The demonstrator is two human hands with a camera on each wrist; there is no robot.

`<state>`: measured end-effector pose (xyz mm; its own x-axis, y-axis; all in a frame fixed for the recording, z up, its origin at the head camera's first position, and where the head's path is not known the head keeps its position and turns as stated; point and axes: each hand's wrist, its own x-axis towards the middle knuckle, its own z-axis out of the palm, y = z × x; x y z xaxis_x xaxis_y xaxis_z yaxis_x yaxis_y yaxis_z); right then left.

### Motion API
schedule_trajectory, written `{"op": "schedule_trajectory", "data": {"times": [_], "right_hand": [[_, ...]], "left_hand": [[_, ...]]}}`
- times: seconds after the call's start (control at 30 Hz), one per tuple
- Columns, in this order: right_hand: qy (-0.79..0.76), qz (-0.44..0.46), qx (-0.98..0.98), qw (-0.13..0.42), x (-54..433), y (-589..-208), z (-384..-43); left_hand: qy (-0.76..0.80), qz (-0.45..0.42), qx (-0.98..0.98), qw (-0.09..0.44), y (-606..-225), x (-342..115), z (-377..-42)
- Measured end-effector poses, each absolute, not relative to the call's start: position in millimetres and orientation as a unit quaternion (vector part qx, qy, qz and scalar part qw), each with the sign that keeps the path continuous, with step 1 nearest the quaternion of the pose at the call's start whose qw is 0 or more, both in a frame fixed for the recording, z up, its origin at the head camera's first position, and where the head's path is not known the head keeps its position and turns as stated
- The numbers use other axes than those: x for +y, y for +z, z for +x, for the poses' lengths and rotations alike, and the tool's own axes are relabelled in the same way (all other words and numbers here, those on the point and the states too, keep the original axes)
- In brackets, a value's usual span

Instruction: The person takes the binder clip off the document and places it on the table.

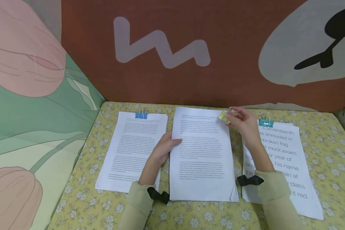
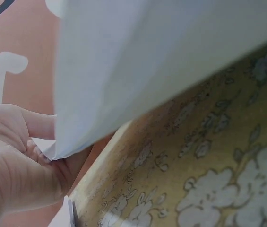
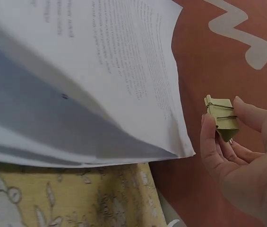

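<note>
In the middle of the head view, a stack of printed paper (image 1: pixel 202 153) is raised off the table along its left edge. My left hand (image 1: pixel 164 148) grips that edge, thumb on the top sheet and fingers underneath; the left wrist view shows the paper (image 2: pixel 105 85) pinched there. A yellow binder clip (image 1: pixel 225 117) is pinched by my right hand (image 1: pixel 245 124) near the stack's top right corner. In the right wrist view the clip (image 3: pixel 227 124) sits between thumb and fingers, apart from the sheets (image 3: pixel 138 71), its wire handles folded against its body.
To the left lies a paper stack (image 1: pixel 132 150) with a blue binder clip (image 1: pixel 141 115) on its top edge. A large-print stack (image 1: pixel 293 166) with a teal binder clip (image 1: pixel 266 123) lies under my right forearm. Flowered cloth (image 1: pixel 83 179) covers the table, with a brown wall (image 1: pixel 172 83) behind.
</note>
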<state>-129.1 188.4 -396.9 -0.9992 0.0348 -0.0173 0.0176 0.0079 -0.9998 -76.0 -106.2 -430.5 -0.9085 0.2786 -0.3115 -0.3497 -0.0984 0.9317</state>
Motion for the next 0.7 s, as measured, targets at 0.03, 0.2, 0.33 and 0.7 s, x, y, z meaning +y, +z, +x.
{"op": "schedule_trajectory", "data": {"times": [0.03, 0.2, 0.33, 0.7], "right_hand": [[0.706, -0.023, -0.708, 0.002, 188.8, -398.5, -128.3], [0.696, -0.041, -0.716, -0.014, 190.5, -404.9, -123.4], [0.685, -0.049, -0.726, -0.029, 192.4, -411.0, -119.5], [0.662, -0.034, -0.745, -0.070, 194.7, -422.5, -112.1]], "left_hand": [[0.741, -0.027, 0.637, 0.212, -430.1, -106.2, -75.8], [0.742, -0.024, 0.635, 0.212, -430.5, -106.7, -75.4], [0.744, -0.027, 0.633, 0.212, -430.5, -107.0, -75.3], [0.742, -0.040, 0.635, 0.213, -430.8, -108.2, -77.2]]}}
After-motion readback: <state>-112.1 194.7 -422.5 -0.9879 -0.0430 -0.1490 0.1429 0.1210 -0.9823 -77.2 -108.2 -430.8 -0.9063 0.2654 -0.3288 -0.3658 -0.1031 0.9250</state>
